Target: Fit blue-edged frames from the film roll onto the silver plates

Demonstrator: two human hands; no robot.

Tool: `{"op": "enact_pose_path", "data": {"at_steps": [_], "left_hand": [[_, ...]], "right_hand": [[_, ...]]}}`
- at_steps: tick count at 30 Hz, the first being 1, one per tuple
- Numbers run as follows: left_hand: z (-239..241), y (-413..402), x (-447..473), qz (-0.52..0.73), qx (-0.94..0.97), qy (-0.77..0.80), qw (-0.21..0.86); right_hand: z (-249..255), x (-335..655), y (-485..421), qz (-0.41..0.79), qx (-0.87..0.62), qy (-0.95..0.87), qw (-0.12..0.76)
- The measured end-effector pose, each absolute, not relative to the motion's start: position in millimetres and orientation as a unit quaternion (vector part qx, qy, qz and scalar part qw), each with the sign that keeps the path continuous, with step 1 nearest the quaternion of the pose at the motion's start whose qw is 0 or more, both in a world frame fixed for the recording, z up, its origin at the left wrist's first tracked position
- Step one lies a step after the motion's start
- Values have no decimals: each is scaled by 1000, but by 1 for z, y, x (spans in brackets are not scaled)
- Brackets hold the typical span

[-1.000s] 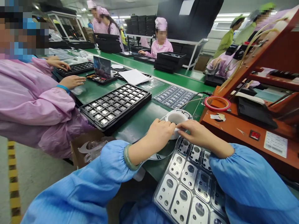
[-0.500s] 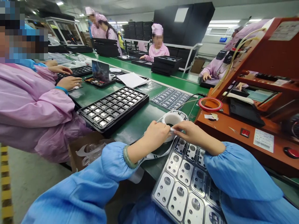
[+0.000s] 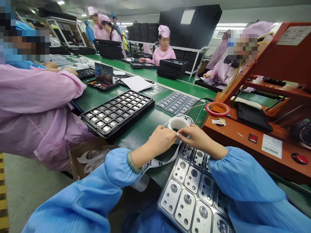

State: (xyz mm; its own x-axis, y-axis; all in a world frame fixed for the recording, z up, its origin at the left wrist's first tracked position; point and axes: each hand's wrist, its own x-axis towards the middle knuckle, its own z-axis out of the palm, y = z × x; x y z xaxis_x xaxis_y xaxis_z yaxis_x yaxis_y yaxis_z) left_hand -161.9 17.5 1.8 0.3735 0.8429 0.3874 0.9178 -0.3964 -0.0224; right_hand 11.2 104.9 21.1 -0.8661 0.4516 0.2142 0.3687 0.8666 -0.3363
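Observation:
A white reel of label strip point(image 3: 178, 124) stands on the green bench in front of me. My left hand point(image 3: 162, 139) is closed on the strip at the reel's near side. My right hand point(image 3: 195, 136) pinches the strip just beside it, fingertips almost touching the left hand. The loose strip point(image 3: 159, 161) with dark marks trails back under my left wrist. Beneath my forearms lies a clear tray of silver metal plates point(image 3: 191, 192) with round holes.
A black tray of small parts point(image 3: 116, 111) sits to the left, a clear tray point(image 3: 177, 102) behind the reel. A red-brown machine point(image 3: 257, 129) with a red tape ring point(image 3: 218, 109) stands at right. A person in a pink sleeve point(image 3: 36, 106) works close on my left.
My hands stay together at the reel, and the strip is now pulled tauter under my left wrist. The neighbour's arm has swung across, hiding their hands.

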Motion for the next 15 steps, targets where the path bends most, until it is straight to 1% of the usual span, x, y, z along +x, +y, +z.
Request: {"op": "enact_pose_path", "data": {"at_steps": [9, 15], "left_hand": [[-11, 22, -174, -184, -850, -443, 218], [-17, 4, -180, -213, -851, -414, 245]], "right_hand": [[13, 2, 110, 171, -233, -937, 195], [9, -1, 112, 177, -250, -928, 214]]}}
